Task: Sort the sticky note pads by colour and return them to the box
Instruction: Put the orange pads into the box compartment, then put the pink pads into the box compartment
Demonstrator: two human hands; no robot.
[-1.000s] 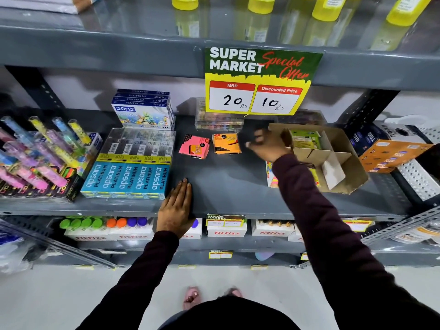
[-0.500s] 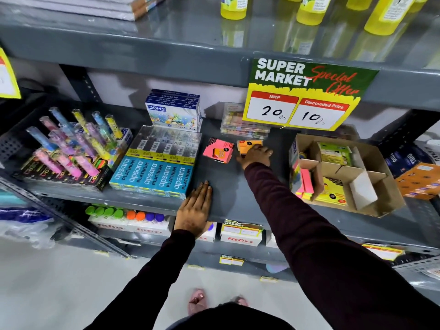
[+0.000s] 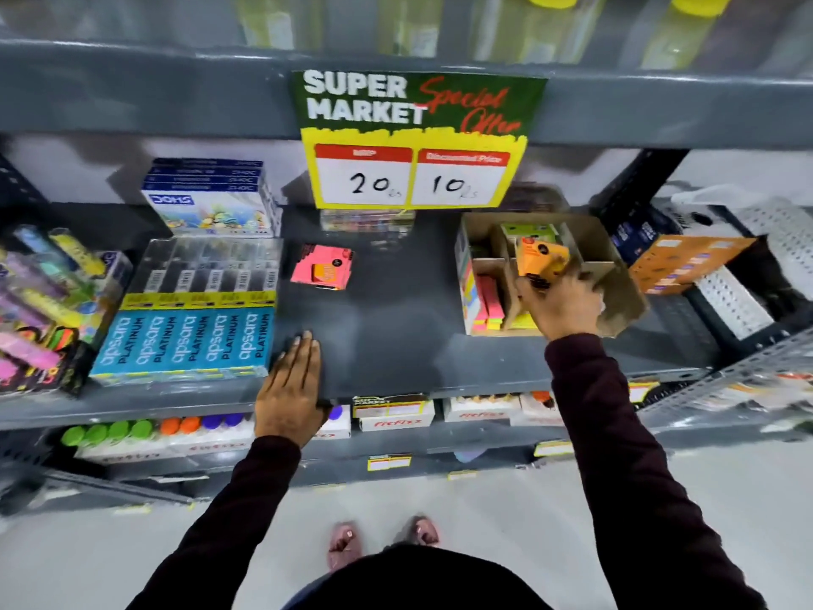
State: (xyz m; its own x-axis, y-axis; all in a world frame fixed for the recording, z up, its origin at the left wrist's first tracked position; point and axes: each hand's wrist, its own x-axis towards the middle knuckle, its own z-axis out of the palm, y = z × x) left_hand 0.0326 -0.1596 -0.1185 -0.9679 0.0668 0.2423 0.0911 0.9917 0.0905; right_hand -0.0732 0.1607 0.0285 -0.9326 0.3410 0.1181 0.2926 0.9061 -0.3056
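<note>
My right hand [image 3: 561,303] is clamped on the orange pad [image 3: 540,258], fingers wrapped around its lower end, the pad sticking up and tilted above my knuckles. It hangs right over the cardboard box [image 3: 624,297], above the dividers in the middle, not touching them as far as I can tell. Behind the orange pad, in the back compartment, a green pad [image 3: 530,232] peeks out. Down the left compartment of the box, pink and yellow pads [image 3: 484,301] stand on edge, packed side by side against the wall.

My left hand [image 3: 292,385] lies flat and open, palm down, on the front edge of the grey shelf [image 3: 396,328], fingers together, gripping nothing, just beside the blue pencil boxes [image 3: 189,339].

Well apart from both hands, the pink pad [image 3: 322,267] lies alone on the bare shelf, out to the left of the box and beyond my left fingertips. Above it a yellow and green price sign [image 3: 415,138] hangs off the upper shelf, reading 20 and 10. The whole picture is a bit blurred, so the print on the pads is unreadable.
</note>
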